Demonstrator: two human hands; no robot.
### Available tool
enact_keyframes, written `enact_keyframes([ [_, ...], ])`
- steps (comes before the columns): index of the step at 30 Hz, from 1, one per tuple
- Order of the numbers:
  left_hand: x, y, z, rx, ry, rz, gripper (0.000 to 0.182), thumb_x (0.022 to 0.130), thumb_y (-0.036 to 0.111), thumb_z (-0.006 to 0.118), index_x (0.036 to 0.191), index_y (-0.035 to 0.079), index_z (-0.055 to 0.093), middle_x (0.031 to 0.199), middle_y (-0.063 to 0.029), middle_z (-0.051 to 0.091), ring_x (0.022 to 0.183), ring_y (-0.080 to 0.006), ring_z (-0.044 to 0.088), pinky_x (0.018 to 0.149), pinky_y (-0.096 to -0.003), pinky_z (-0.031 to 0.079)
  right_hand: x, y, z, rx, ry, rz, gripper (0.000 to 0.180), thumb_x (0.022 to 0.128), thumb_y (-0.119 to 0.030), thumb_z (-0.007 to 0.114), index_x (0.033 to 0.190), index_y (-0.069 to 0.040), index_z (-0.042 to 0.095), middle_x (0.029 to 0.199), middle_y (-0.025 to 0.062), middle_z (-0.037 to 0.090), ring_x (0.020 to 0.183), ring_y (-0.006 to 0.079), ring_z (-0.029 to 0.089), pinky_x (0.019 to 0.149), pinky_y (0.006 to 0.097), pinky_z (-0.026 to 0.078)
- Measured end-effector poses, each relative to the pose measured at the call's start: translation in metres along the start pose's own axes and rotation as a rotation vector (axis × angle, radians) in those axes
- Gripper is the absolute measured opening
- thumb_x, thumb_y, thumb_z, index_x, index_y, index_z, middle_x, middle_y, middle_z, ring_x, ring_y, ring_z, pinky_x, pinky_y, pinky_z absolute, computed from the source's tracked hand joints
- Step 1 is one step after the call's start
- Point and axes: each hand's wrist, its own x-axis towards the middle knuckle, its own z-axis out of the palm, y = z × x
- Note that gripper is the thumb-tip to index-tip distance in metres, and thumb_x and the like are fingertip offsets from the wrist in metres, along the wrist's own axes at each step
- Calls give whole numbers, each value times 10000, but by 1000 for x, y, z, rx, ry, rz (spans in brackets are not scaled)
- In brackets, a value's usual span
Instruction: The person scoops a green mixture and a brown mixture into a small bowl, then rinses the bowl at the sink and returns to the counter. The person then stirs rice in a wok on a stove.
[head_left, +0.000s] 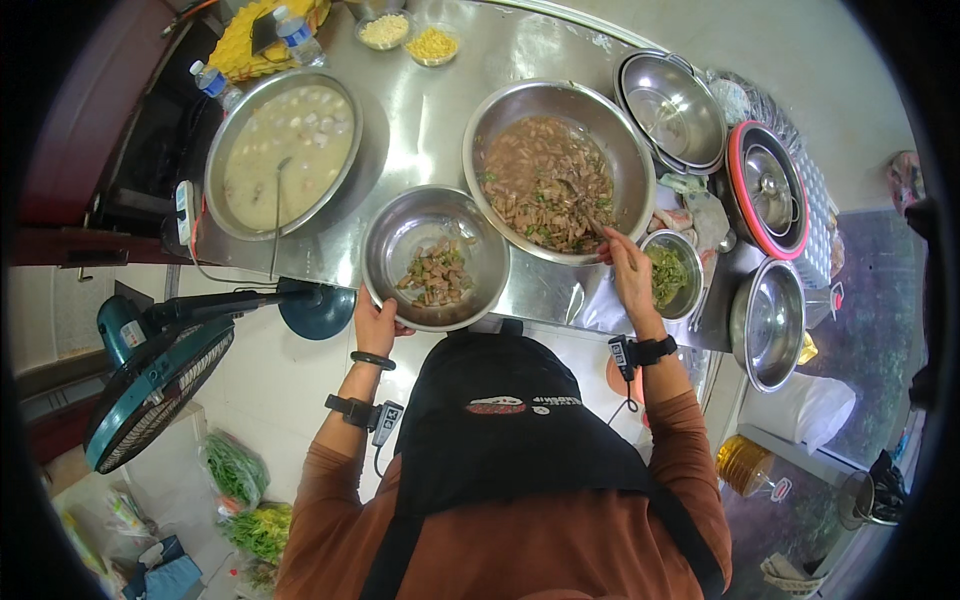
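Note:
My left hand (377, 324) grips the near-left rim of a stainless steel bowl (484, 259). A small heap of chopped brownish meat with green bits (436, 277) lies in that bowl. Just beyond it to the right stands a larger stainless steel basin (631, 169), holding much more of the chopped mixture in brown liquid (532, 154). At this basin's near-right edge, my right hand (631, 274) holds the handle of a metal spoon (589, 214), whose end is down in the mixture. Close by my right hand is a small steel bowl (694, 296) of chopped greens (666, 276).
A big basin (358, 135) of pale soup with a ladle (277, 202) stands at left. Two small bowls of chopped food (384, 31) sit at the back. Empty steel bowls (671, 112) and a pink-rimmed basin (802, 195) line the right. A fan (161, 390) stands lower left.

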Motion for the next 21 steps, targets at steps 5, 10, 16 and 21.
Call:
enact_keyframes([
  [5, 2, -9, -3, -24, 0, -20, 515, 884, 12, 468, 1369, 58, 301, 915, -155, 603, 511, -170, 605, 473, -327, 606, -6, -9, 33, 287, -39, 111, 350, 984, -161, 465, 1211, 87, 560, 860, 94, 646, 756, 136, 598, 720, 256, 492],
  [10, 7, -18, -5, -23, 20, -31, 525, 881, 0, 471, 1370, 70, 292, 925, -148, 596, 523, -167, 598, 477, -336, 610, 0, -13, 36, 532, 45, 231, 380, 958, -182, 449, 1177, 106, 565, 862, 134, 655, 727, 165, 614, 679, 257, 491],
  [16, 6, -18, -6, -15, 6, -32, 502, 877, 17, 492, 1343, 49, 309, 897, -154, 584, 527, -174, 595, 476, -342, 611, -4, -22, 29, 647, 133, 270, 377, 980, -195, 436, 1207, 87, 543, 886, 127, 654, 748, 156, 614, 698, 253, 496],
  [21, 9, -22, -7, -19, -3, -22, 528, 875, 18, 491, 1362, 53, 289, 884, -163, 582, 524, -184, 597, 465, -347, 608, -14, -52, 23, 554, 179, 134, 382, 980, -200, 449, 1212, 89, 543, 895, 125, 653, 777, 164, 615, 721, 262, 492],
])
